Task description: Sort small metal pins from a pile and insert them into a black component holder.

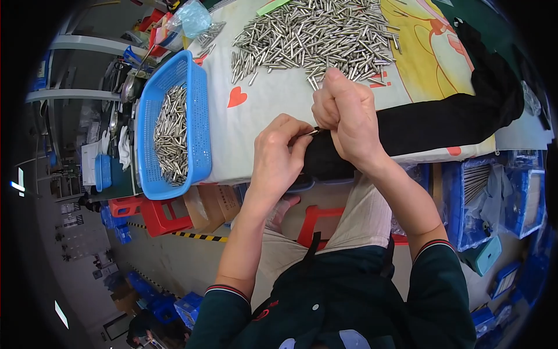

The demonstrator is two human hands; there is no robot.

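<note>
My left hand (278, 152) pinches a small metal pin (314, 131) between thumb and fingertips at the table's near edge. Close beside it on the right, my right hand (353, 116) is closed in a fist with the thumb on top. Whatever the fist holds is hidden by the fingers. The two hands nearly meet at the pin. Under both lies a long black cloth (433, 127), stretching along the near edge to the right. Beyond the hands spreads a large pile of silvery metal pins (322, 35), with pointed ends on some.
At the left stands a blue perforated basket (200, 125) holding many similar pins. A printed tablecloth (226, 148) covers the table. Below the edge are a red stool (158, 216), a cardboard box (216, 203) and blue crates (465, 227). A blue plastic bag (195, 17) lies at the far left.
</note>
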